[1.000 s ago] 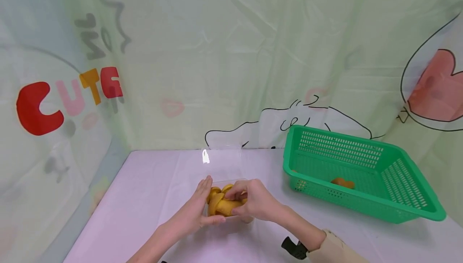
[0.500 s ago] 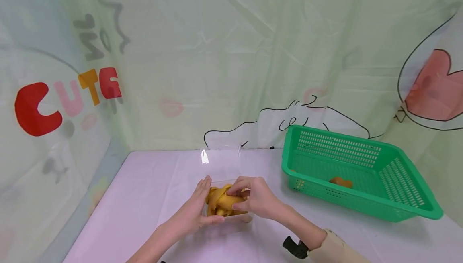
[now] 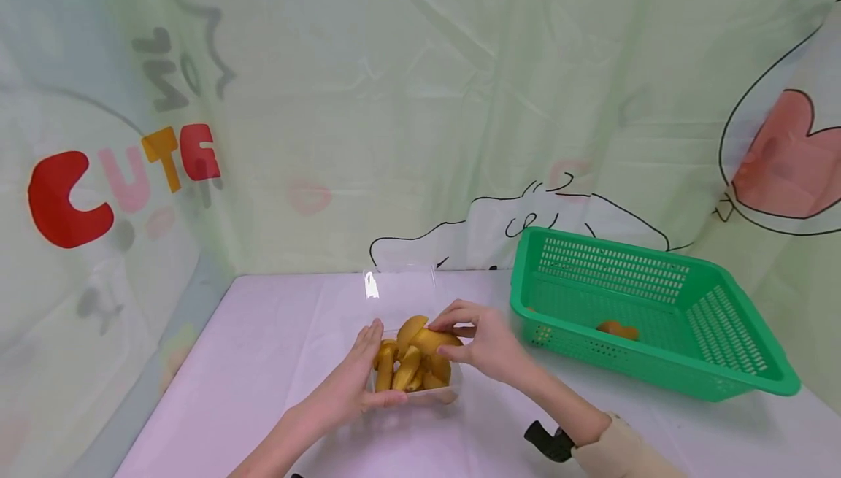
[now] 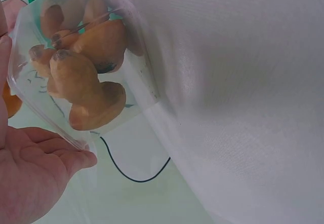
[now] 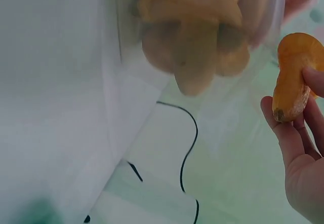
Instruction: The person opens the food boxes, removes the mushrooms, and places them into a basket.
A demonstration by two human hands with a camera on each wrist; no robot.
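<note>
- Left hand (image 3: 358,379) spread against our clear box (image 3: 434,395), a useful brace!
- Right hand (image 3: 488,341) pinches one mushroom (image 3: 431,341); we should lift lightly, sparing other mushrooms (image 3: 408,368) to its left.

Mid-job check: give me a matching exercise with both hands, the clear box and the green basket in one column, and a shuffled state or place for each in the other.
1. Left hand
2. Right hand
3. Clear plastic box
4. Green basket

A. Has several mushrooms inside
B. Stands to the right of both hands
C. Touches the box's side
D. Pinches a single mushroom

Pairs: 1-C, 2-D, 3-A, 4-B
</note>
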